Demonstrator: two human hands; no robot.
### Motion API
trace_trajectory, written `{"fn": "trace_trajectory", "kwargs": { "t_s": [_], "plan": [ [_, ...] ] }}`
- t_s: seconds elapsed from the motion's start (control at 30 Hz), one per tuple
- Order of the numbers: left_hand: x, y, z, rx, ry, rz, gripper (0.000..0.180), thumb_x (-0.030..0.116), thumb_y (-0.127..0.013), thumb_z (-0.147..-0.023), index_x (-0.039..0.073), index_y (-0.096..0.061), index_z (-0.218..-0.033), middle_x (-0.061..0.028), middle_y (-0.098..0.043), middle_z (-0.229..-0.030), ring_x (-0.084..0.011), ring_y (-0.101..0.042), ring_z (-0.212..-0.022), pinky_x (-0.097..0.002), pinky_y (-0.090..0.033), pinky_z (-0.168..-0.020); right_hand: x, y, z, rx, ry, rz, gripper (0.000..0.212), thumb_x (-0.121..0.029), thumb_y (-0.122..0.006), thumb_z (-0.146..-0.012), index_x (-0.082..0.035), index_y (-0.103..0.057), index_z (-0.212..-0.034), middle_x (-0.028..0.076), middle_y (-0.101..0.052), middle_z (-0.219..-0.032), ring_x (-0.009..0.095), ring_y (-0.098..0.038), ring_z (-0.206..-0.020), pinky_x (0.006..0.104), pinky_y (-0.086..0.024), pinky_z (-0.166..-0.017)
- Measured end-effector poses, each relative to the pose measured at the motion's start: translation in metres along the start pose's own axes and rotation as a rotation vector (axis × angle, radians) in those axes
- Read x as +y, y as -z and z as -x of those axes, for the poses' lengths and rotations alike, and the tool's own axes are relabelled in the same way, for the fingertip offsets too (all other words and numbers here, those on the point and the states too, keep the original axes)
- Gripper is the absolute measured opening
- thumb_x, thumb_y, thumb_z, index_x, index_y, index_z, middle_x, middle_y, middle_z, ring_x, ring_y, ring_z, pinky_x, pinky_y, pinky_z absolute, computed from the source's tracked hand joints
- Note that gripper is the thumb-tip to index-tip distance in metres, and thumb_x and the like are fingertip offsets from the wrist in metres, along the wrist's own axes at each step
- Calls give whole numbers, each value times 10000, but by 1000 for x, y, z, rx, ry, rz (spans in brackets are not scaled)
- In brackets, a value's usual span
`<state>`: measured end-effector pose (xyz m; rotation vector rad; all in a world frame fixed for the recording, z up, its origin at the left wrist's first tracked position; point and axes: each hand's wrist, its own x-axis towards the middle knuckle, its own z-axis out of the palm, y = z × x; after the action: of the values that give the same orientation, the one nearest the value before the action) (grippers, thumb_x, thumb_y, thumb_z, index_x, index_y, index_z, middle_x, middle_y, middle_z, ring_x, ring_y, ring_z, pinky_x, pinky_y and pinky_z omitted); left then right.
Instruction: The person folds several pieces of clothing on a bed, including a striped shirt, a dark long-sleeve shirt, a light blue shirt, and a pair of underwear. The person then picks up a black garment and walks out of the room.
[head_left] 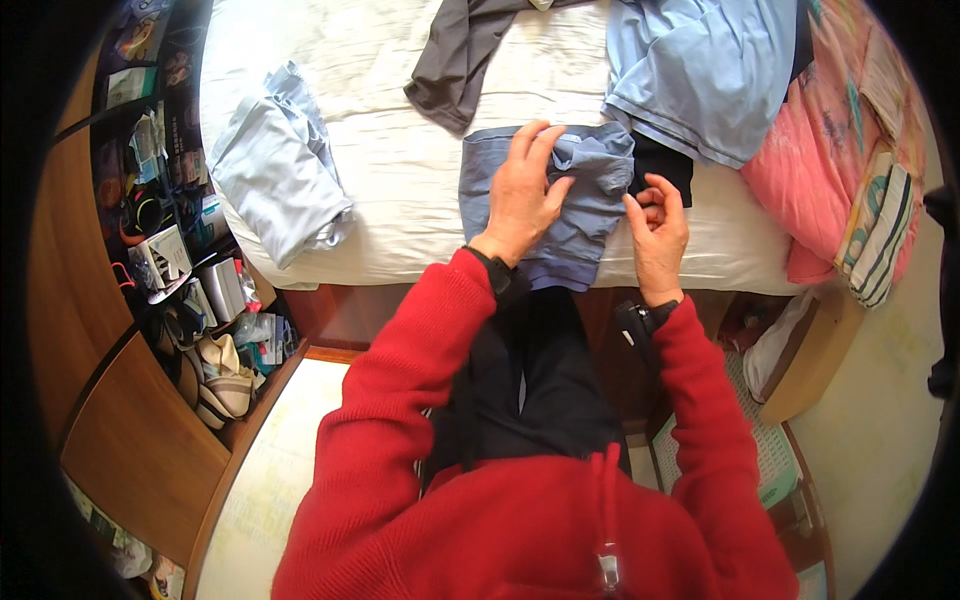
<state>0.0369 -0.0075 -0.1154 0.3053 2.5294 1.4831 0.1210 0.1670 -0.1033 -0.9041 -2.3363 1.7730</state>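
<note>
A blue-grey garment [590,205], partly folded, lies on the bed's near edge in front of me. My left hand [522,195] rests on it, fingers stretched out and thumb held apart. At the garment's right edge is my right hand [660,240], its fingers loosely curled and the thumb apart from them; nothing shows between them. Under that edge and to the right lies a black cloth [668,172]. Behind it a light blue garment [700,85] is spread out. A dark grey garment [452,75] with a long sleeve lies at the far middle.
A folded pale blue garment [280,175] sits on the left of the white-sheeted bed [400,215]. Pink bedding [800,200] and a striped folded cloth [882,240] are on the right. Crowded shelves [165,230] stand at the left. Below right is a wooden panel [820,345].
</note>
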Motion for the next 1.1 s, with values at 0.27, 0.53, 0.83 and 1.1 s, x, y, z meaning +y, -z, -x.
{"fn": "trace_trajectory", "kwargs": {
  "t_s": [0.27, 0.53, 0.83, 1.1],
  "plan": [
    [3, 9, -41, -289, -156, -300, 230, 120, -740, -729, 73, -616, -916, -37, -634, -989, -286, -649, -822, -387, -511, -704, -30, -9, -47, -280, 349, 497, 228, -55, -722, -772, -43, -610, -971, 106, -601, -1008, 278, -622, -741, 350, -485, -662],
    [8, 27, -58, -485, -54, -342, 340, 231, -763, -705, 74, -583, -947, -108, -648, -834, -324, -651, -785, -429, -506, -718, -40, 10, -68, -506, 356, 396, 91, 29, -584, -827, -26, -581, -900, 130, -608, -790, 288, -619, -707, 353, -475, -647],
    [-9, 41, -52, -292, -211, -630, 342, 266, -775, -720, 68, -613, -948, -103, -631, -867, -322, -653, -771, -409, -512, -661, -38, -1, -67, -277, 555, 564, 465, 77, -543, -698, -108, -618, -1117, 99, -603, -874, 300, -614, -696, 360, -499, -644],
    [-20, 62, -45, -290, -174, -674, 257, 229, -738, -761, 104, -616, -951, -83, -628, -906, -315, -650, -755, -408, -514, -644, -56, -13, -70, -539, 660, 700, 341, -42, -643, -679, -106, -627, -1013, 127, -525, -1166, 315, -631, -775, 400, -520, -668]
  ]
}}
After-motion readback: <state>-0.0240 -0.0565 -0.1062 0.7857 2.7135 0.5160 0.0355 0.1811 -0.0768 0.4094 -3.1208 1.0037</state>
